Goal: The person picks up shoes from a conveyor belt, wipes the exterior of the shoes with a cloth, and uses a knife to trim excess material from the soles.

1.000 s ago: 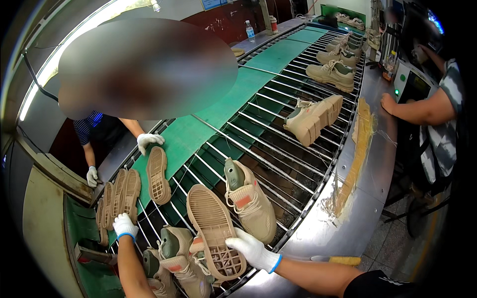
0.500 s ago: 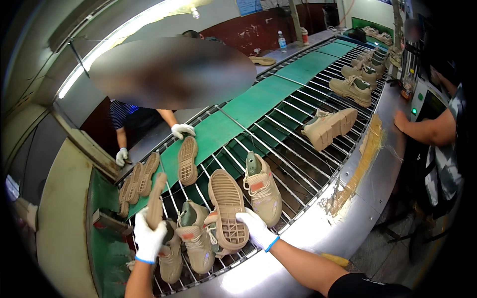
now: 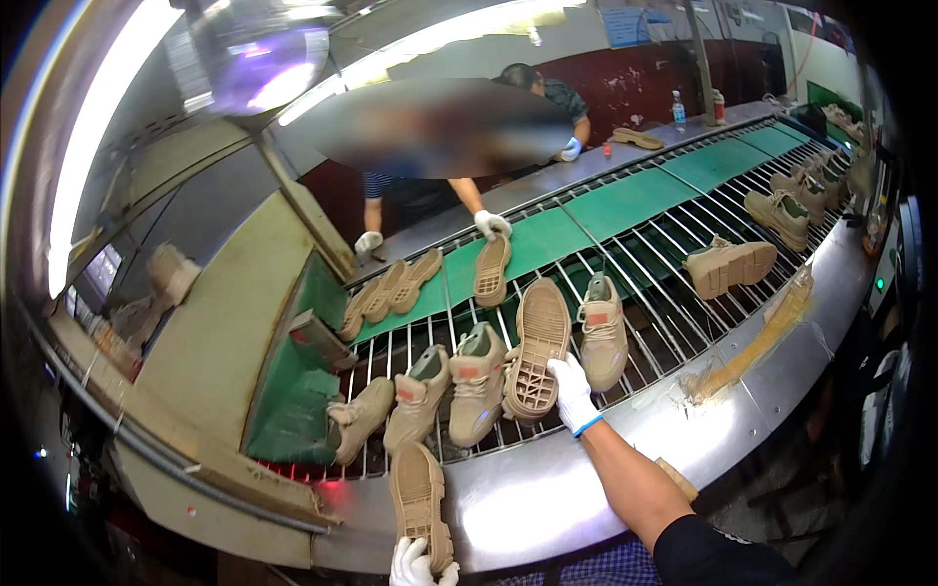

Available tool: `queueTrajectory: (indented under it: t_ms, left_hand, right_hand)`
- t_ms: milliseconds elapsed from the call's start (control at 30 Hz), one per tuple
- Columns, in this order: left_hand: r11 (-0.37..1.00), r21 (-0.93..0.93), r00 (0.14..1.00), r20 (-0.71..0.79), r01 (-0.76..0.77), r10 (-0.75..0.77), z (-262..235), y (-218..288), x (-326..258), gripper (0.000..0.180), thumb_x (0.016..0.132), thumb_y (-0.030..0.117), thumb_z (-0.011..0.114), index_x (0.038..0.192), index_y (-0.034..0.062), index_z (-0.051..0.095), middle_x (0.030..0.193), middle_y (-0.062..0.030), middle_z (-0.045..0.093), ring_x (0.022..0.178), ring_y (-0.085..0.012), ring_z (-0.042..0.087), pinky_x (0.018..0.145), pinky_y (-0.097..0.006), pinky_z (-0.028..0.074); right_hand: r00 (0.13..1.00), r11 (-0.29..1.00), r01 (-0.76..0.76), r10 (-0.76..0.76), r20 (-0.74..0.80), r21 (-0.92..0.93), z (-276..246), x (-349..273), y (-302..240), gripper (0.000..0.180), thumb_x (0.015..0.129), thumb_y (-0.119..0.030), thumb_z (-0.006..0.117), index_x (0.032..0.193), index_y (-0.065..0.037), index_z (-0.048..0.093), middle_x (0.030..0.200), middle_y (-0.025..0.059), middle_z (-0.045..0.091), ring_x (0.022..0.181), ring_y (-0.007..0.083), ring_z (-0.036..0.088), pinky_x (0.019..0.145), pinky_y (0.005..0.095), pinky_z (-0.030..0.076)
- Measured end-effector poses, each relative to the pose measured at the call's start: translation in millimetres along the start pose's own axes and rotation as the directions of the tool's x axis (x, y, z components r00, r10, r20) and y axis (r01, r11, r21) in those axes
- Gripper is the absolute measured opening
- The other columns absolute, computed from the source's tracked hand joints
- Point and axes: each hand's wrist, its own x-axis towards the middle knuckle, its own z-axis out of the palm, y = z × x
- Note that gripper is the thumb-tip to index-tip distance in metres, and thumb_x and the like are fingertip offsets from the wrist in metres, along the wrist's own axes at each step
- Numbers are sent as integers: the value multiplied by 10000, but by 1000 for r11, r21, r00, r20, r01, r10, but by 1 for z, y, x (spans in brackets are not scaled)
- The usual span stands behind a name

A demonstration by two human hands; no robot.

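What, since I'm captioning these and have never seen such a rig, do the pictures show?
No robot here: the view comes from a wide camera on a person's head, looking down, so straight edges bend. The white-gloved left hand and right hand are the wearer's own. The left hand holds a tan sole over the steel counter; the right hand grips another tan sole among tan shoes. Those sit on a rack of metal rods; a green strip carries loose soles. Across it, a co-worker's gloved hand touches one more sole.
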Motion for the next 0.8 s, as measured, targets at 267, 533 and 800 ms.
queueTrajectory:
  t_ms: [267, 533, 800]
  left_hand:
    - [975, -83, 950, -221, 208, -222, 11, -3, -32, 617, 741, 169, 887, 1246, -37, 598, 1454, -278, 528, 1360, -561, 496, 1146, -624, 431]
    - [795, -446, 865, -84, 411, -494, 27, -29, -16, 430, 862, 92, 790, 1241, -38, 634, 1390, -264, 598, 1286, -422, 602, 1111, -470, 480]
    - [497, -742, 724, -22, 450, -689, 44, -73, -27, 409, 997, 114, 671, 1362, -50, 588, 1357, -193, 620, 1165, -286, 669, 1017, -408, 541]
  right_hand:
    - [869, 650, 98, 314, 384, -754, 34, -162, 9, 577, 983, -401, 670, 1379, 9, 579, 1200, 229, 722, 1122, 322, 702, 1002, 404, 541]
    - [873, 388, 337, 214, 439, -858, 52, -270, -18, 790, 995, -423, 694, 1599, -38, 360, 1277, 207, 726, 1096, 346, 735, 958, 422, 581]
    - [993, 425, 26, 94, 72, -905, -9, -207, -38, 915, 1011, -337, 639, 1698, -67, 99, 1174, 143, 755, 1056, 332, 741, 966, 433, 563]
